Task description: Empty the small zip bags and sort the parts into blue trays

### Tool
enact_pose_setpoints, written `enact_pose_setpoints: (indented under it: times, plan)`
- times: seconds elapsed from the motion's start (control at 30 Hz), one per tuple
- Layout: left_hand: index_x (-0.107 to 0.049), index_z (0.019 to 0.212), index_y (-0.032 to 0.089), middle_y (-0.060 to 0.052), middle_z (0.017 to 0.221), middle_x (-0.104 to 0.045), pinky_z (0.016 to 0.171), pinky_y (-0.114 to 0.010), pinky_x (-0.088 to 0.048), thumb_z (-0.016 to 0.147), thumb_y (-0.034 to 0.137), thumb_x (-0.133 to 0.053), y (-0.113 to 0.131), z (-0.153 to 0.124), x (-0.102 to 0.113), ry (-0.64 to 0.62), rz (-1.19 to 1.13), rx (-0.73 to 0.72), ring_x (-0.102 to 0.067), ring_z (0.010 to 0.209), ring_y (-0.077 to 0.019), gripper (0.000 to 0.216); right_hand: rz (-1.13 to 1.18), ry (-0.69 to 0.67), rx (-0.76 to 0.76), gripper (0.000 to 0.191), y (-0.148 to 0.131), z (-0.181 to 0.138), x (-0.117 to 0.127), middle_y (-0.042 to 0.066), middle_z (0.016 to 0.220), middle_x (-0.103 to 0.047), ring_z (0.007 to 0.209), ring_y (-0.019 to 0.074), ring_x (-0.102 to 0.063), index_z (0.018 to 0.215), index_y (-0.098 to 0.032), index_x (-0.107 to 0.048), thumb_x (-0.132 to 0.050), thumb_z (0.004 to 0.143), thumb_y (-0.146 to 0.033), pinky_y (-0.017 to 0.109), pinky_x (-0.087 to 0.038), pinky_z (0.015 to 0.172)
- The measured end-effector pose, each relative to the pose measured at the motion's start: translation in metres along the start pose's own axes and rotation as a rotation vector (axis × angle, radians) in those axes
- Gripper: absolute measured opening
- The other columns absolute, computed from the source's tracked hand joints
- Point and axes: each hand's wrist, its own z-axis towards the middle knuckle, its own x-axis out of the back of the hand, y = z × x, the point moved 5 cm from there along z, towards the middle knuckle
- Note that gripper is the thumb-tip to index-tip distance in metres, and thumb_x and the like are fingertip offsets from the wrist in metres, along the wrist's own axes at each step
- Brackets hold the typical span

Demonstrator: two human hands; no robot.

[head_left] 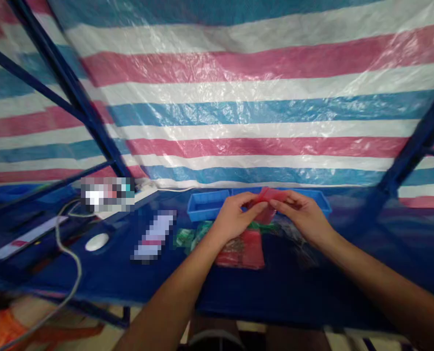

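Note:
My left hand point(235, 214) and my right hand point(306, 214) meet over the blue table. Thumbs and fingers of both pinch the upper part of a small red bag point(265, 214), thin and see-through, which hangs between them. Below it a red packet point(251, 253) lies flat, with brownish contents showing at its left; my left wrist covers some of it. Crumpled green bags point(185, 237) are left of my left forearm. Dark, clear-looking wrapping point(297, 234) spreads beneath my right hand.
A blue tray point(207, 207) and another blue tray point(321, 202) stand at the table's back. To the left are a white oval object point(97, 242), a blurred-out phone-shaped item point(154, 236), a power strip point(143, 194) and a loose cable point(78, 273). Blue metal posts flank a striped tarp.

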Motion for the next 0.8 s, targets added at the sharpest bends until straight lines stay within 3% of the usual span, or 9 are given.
enact_pose_setpoints:
  times: [0.1,0.2,0.3,0.4,0.57,0.7,0.8]
  plan:
    - [-0.065,0.142,0.024,-0.005,0.114,-0.078,0.086,-0.032,-0.058,0.097,0.04,-0.072,0.004,-0.002,-0.006,0.026,0.003,-0.024,-0.072,0.092,-0.0203,0.048,-0.019,-0.056,-0.006,0.03,0.001,0.001,-0.005,0.002,0.099,-0.082,0.09,0.0209,-0.074,0.1,-0.025,-0.081,-0.088,0.083,-0.048,0.034,-0.058,0.089]
    - [-0.057,0.151,0.027,-0.003,0.096,-0.075,0.076,-0.029,-0.057,0.098,0.036,-0.068,-0.001,0.001,0.004,0.103,0.023,-0.016,-0.069,0.078,-0.0173,0.054,-0.03,-0.011,-0.009,0.036,0.001,0.003,-0.004,0.003,0.098,-0.082,0.088,0.0215,-0.074,0.102,-0.026,-0.08,-0.088,0.081,-0.053,0.036,-0.059,0.088]
    - [-0.056,0.149,0.025,0.001,0.08,-0.067,0.069,-0.027,-0.054,0.097,0.033,-0.067,-0.019,0.004,0.041,0.378,0.105,0.046,-0.062,0.065,-0.0148,0.053,-0.068,0.079,-0.026,0.042,0.002,0.006,0.005,0.004,0.093,-0.081,0.086,0.0217,-0.074,0.104,-0.025,-0.079,-0.086,0.082,-0.059,0.036,-0.059,0.087]
    - [-0.057,0.143,0.022,-0.002,0.095,-0.072,0.077,-0.031,-0.057,0.089,0.026,-0.071,-0.042,0.0,0.086,0.601,0.246,0.153,-0.067,0.077,-0.0174,0.056,-0.102,0.094,-0.055,0.046,0.007,0.008,0.013,0.005,0.089,-0.08,0.085,0.0223,-0.074,0.102,-0.023,-0.078,-0.084,0.081,-0.063,0.035,-0.058,0.083]
    - [-0.053,0.146,0.021,-0.006,0.099,-0.074,0.091,-0.039,-0.055,0.082,0.025,-0.075,-0.067,-0.011,0.126,0.587,0.521,0.372,-0.071,0.09,-0.0249,0.068,-0.132,0.064,-0.096,0.046,0.014,0.008,0.012,0.004,0.086,-0.079,0.082,0.0219,-0.072,0.098,-0.022,-0.078,-0.084,0.08,-0.064,0.035,-0.058,0.081]
    - [-0.055,0.143,0.018,-0.008,0.099,-0.075,0.09,-0.041,-0.053,0.08,0.024,-0.075,-0.071,-0.014,0.127,0.479,0.548,0.467,-0.071,0.09,-0.0272,0.067,-0.143,0.042,-0.088,0.044,0.014,0.008,0.009,0.004,0.084,-0.078,0.079,0.0214,-0.072,0.098,-0.022,-0.078,-0.082,0.082,-0.063,0.035,-0.057,0.08]
    - [-0.062,0.136,0.019,-0.005,0.093,-0.072,0.086,-0.038,-0.052,0.081,0.022,-0.075,-0.064,-0.011,0.123,0.536,0.491,0.38,-0.068,0.083,-0.0235,0.057,-0.147,0.039,-0.086,0.043,0.014,0.008,0.011,0.004,0.084,-0.078,0.079,0.0212,-0.072,0.099,-0.022,-0.078,-0.081,0.084,-0.062,0.035,-0.057,0.079]
